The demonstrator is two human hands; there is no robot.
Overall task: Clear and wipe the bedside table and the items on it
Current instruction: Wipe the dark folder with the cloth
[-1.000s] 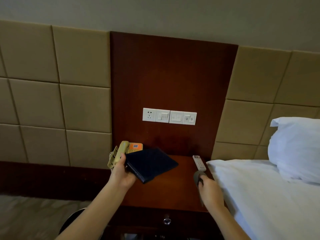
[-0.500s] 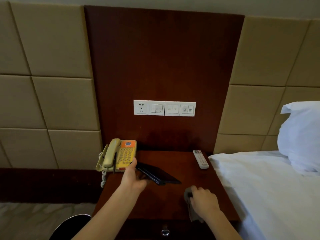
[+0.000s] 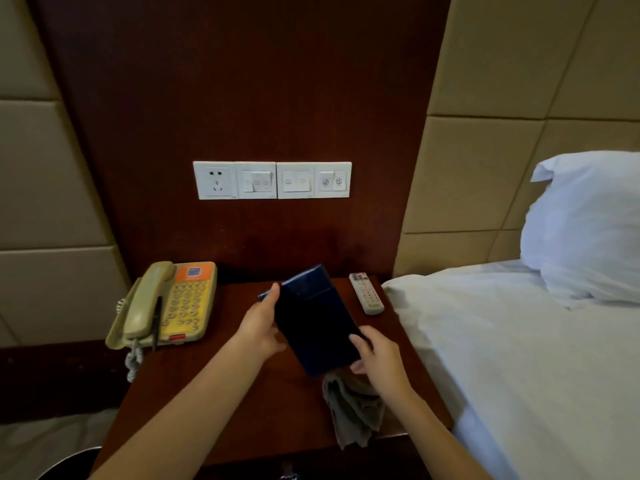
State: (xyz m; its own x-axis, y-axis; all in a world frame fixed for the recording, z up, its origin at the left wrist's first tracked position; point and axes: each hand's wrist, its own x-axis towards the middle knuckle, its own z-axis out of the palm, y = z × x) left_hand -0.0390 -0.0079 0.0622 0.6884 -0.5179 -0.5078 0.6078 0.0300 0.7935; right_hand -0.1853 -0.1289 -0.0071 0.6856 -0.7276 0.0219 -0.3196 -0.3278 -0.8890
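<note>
A: Where's the folder (image 3: 317,317)?
B: Held over the table (image 3: 214,393); left hand (image 3: 261,323) grips its 9 o'clock edge, right hand (image 3: 377,358) pinches the 5 o'clock corner. Looks stiff, light, kinda slick, so hold the edges.

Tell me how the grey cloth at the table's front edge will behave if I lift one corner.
Probably floppy: the grey cloth lies crumpled in soft folds, so it should drape when lifted. Likely light, since it looks thin. It seems to droop over the front edge of the bedside table, so a push might slide it off.
</note>
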